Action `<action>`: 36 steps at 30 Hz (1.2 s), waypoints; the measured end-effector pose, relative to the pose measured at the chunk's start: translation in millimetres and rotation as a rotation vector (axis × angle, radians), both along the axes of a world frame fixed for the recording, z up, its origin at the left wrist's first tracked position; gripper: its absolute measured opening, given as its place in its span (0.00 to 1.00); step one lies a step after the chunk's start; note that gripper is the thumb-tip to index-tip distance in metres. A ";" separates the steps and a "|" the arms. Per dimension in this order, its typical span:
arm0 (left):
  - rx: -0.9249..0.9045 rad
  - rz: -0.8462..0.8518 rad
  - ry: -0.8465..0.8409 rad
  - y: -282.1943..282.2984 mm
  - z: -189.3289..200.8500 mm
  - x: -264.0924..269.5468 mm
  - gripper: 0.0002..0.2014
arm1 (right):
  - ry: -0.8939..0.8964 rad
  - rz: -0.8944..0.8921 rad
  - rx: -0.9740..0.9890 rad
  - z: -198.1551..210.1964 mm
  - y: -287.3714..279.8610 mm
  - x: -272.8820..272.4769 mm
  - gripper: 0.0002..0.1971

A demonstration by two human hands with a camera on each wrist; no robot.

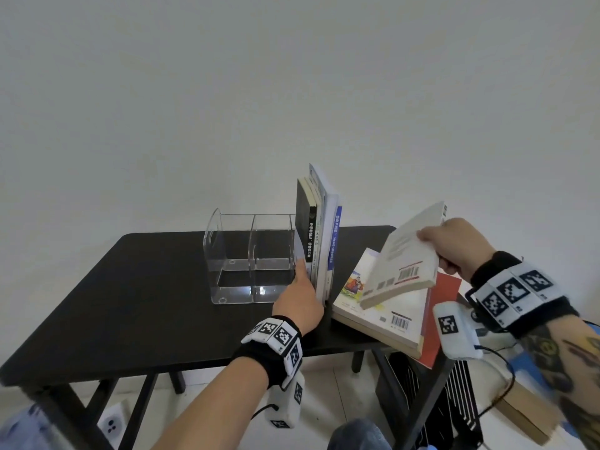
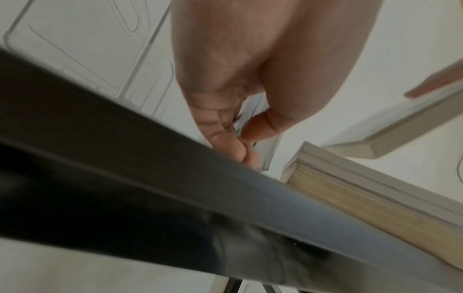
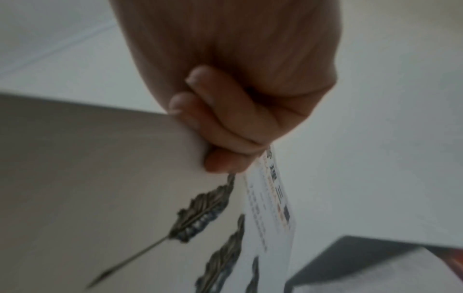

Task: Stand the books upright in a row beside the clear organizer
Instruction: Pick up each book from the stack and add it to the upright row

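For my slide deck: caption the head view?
Left hand steadies upright books beside clear organizer; right hand lifts cream paperback.

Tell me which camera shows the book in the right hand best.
The head view: the whole held book shows there, back cover with barcode up, gripped by the right hand. The right wrist view gives a blurred close-up of its leaf-printed cover; the left wrist view catches only one corner.

My head camera looks forward and down over the surface toward the wall at twelve o'clock. Both wrist cameras sit close under my palms, looking up; left shares the stacked books at two o'clock.
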State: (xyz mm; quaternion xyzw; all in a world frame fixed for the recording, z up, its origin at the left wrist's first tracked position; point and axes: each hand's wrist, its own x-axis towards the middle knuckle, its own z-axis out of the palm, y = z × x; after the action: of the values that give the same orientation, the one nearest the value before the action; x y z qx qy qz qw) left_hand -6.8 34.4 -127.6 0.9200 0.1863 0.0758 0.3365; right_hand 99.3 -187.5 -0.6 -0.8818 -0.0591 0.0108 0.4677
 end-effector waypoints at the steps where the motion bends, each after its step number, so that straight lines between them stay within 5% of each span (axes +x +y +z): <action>1: -0.003 -0.007 -0.011 0.3 -0.7 0.3 0.49 | -0.079 0.008 0.028 7.1 4.0 -4.0 0.13; 7: -0.054 -0.036 -0.063 2.9 -7.1 2.6 0.47 | -0.644 -0.034 0.415 52.1 36.9 -64.1 0.16; 12: -0.012 -0.061 -0.077 6.0 -9.9 2.6 0.48 | -0.660 0.092 0.664 71.3 62.2 -91.7 0.11; 22: 0.002 -0.032 -0.043 5.7 -8.8 2.6 0.46 | -0.644 0.177 0.699 62.7 102.4 -115.4 0.10; 30: -0.032 -0.038 -0.045 2.2 -0.1 -5.0 0.45 | -0.553 0.319 0.239 29.9 126.3 -110.5 0.02; 36: -0.102 0.000 -0.051 2.2 1.1 -3.9 0.37 | -0.612 0.302 -0.086 -3.5 141.1 -100.6 0.06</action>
State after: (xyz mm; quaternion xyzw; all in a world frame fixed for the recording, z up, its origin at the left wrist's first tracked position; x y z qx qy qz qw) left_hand -10.8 36.6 -126.5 0.8994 0.1813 0.0899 0.3875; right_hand -1.3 -46.4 -4.1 -0.8445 -0.3260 -0.1825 0.3838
